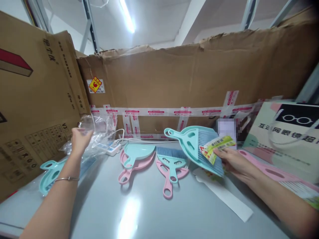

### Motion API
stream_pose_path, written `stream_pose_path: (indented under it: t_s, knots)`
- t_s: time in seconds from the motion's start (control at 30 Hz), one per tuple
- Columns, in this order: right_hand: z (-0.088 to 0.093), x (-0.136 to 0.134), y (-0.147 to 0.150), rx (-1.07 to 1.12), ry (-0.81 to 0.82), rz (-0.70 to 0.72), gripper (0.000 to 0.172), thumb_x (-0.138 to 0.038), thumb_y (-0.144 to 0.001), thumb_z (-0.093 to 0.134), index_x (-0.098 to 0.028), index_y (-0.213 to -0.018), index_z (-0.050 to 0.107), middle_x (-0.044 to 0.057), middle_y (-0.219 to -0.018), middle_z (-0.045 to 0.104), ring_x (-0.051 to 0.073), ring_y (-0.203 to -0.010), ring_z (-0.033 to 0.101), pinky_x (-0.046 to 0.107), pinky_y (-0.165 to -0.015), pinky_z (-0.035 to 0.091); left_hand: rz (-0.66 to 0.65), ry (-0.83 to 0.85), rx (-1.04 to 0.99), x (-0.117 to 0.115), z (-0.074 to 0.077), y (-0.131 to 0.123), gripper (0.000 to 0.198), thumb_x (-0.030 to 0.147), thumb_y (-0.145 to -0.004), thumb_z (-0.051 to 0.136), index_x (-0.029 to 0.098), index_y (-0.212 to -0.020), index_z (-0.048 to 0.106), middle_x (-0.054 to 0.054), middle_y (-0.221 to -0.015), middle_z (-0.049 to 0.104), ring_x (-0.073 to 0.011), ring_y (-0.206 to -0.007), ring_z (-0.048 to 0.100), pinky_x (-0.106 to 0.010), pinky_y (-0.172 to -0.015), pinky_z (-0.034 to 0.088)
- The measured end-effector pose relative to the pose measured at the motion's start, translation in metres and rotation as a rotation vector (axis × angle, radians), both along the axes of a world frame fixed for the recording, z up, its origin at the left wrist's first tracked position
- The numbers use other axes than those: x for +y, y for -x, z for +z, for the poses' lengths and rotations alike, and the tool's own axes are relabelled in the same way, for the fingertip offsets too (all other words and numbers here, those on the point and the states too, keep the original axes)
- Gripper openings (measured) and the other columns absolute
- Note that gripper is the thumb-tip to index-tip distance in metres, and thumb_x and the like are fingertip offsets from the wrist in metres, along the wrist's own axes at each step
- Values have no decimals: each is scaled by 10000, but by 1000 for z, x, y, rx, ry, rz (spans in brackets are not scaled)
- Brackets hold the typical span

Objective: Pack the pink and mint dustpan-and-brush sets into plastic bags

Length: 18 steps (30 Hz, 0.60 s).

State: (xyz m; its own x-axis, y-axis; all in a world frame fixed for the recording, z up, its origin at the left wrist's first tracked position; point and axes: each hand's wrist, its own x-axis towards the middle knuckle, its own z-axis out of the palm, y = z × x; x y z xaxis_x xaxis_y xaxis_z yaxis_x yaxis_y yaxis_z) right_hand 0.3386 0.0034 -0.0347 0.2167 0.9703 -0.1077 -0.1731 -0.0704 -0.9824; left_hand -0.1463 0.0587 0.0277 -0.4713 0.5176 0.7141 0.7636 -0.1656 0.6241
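My right hand (230, 161) grips a mint dustpan and brush set (191, 141) above the table, thumb over its yellow-green card label (219, 146). The brush's blue bristles lie across the pan. On the left, my left hand (81, 141) is closed at a crumpled clear plastic bag (99, 132), which appears pinched between its fingers. Below that forearm, another mint dustpan and brush set (51, 169) lies in clear plastic. Between my hands, a mint dustpan (139, 151) rests on a pink dustpan (124, 176). Beside them, a mint brush (173, 169) overlaps a pink brush (167, 191).
Large cardboard boxes (159, 79) wall off the back and left. A white power strip (113, 149) with cables sits at the back. To the right are a white strip (229, 196), a pink brush set (269, 169) and a printed gift bag (286, 142).
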Motion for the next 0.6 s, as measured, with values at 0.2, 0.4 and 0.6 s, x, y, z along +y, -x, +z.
stream_pose_path:
  t_s: [0.2,0.4,0.6]
  knots:
    - [-1,-6,9,81,130,23,164,-6,-761,536,-154,-713,585,47,-678,706,143,-613,662,200,-571,515,-154,-40,314,-8,-22,-91,623,323,-731,608,73,-1234,338,-252,-1414,224,-351,-1350,125,-551,-1067,128]
    - [-1,-14,40,142,134,224,113,-74,-793,536,-147,-717,576,58,-680,701,150,-604,658,240,-611,521,-1373,397,-177,-27,-62,-194,635,330,-722,654,274,-1283,362,-91,-1270,484,-248,-1132,507,-441,-950,421]
    - [-18,-7,40,106,161,413,97,-136,-736,604,-118,-830,589,94,-792,692,157,-692,660,264,-745,511,-1493,435,-539,-40,-66,-204,434,294,-729,662,256,-1134,510,-69,-1220,529,-187,-892,610,-339,-696,546]
